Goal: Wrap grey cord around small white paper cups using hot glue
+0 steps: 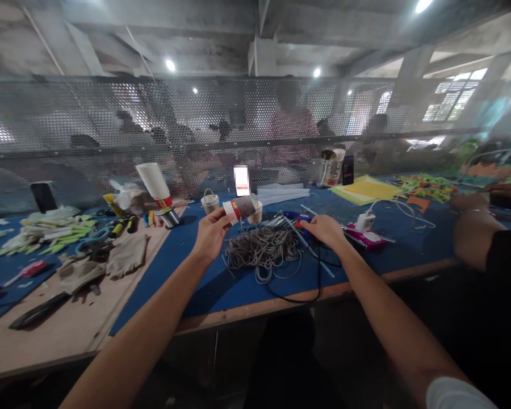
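Note:
My left hand (211, 232) is closed around a paper cup (233, 211), held tilted on its side above the table. Grey cord (244, 205) is wound round part of the cup. Below it lies a loose heap of the same grey cord (262, 250). My right hand (325, 230) has its fingertips together on a blue and orange glue gun (297, 217) lying low over the table. A translucent glue stick (327, 269) and a black cable (319, 272) lie beside that hand. Two small cord-covered cups, one a basket with a handle (210, 201), stand behind.
A tilted stack of paper cups (153, 182), gloves (128, 255) and scissors (97, 241) lie left. A lit phone (241, 180) stands ahead, before a perforated metal screen (255, 113). Coloured sheets (366, 190) and a white plug (365, 220) are right, near another person's arm (472, 233).

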Demonstrator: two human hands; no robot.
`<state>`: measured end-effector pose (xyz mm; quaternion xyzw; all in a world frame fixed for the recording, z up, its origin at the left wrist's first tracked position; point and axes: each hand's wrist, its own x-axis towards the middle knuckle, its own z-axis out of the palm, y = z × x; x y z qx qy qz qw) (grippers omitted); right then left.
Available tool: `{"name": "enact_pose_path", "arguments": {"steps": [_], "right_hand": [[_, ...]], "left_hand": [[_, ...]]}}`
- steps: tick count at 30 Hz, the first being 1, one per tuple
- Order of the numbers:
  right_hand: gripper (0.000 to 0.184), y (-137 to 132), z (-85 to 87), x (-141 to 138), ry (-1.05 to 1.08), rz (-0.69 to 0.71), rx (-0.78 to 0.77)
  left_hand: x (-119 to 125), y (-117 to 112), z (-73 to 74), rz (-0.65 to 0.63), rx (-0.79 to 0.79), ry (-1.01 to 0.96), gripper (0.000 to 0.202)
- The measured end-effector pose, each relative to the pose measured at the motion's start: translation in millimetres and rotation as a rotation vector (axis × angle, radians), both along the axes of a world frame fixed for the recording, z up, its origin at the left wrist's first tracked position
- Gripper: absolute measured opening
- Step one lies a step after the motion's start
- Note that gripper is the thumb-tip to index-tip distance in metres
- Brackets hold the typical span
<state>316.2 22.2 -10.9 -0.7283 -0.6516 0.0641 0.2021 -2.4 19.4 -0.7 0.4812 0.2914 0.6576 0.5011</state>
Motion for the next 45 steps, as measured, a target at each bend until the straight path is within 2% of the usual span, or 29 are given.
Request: {"name": "enact_pose_path", "arguments": {"steps": [3,6,8,10,12,14,17,24,28,33,38,45], "right_hand": [[0.048,-0.6,-1.2,2.3,0.269,-0.034,0.133],[0.041,-5.3,-0.5,-5.0,0.851,0.031,0.190],[0.038,-10.4,0.8,-12.8,1.263,0.136,0.140],[0.037,-16.0,2.9,-20.3,1.532,0.233,0.049],[0.034,-21.6,5.4,-26.6,1.676,0.322,-0.049],[0.033,-27.0,8.4,-32.4,1.729,0.400,-0.118],[0.032,-35.4,14.8,-43.4,1.686,0.459,-0.105],[0.026,-42.9,29.7,-77.2,1.244,0.653,0.225],[0.025,-37.2,25.8,-86.5,0.927,0.610,0.376],[0.036,-37.9,16.9,-89.5,0.892,0.516,0.309],[0.035,-42.5,13.9,-89.1,0.848,0.490,0.300],[0.040,-40.6,4.9,-85.9,0.665,0.486,0.319]], "left_hand": [[1.0,-1.5,1.4,0.011,-0.013,-0.008,0.030],[2.4,-3.5,3.0,0.004,-0.028,-0.005,0.031],[3.2,-4.6,3.5,-0.019,-0.027,0.000,0.031],[3.9,-5.6,3.7,-0.047,-0.024,-0.002,0.032],[4.6,-6.9,3.8,-0.075,-0.026,-0.005,0.033],[5.1,-8.4,4.0,-0.102,-0.029,0.001,0.035],[5.4,-10.0,3.9,-0.126,-0.020,0.016,0.037],[3.3,-7.7,0.9,-0.086,-0.021,0.023,0.034],[2.4,-5.1,-1.3,-0.059,-0.029,0.021,0.034],[4.8,-7.3,0.3,-0.031,-0.018,0.047,0.034],[7.9,-12.5,3.2,-0.029,-0.006,0.079,0.033],[9.3,-11.7,2.3,-0.005,0.002,0.080,0.034]]}}
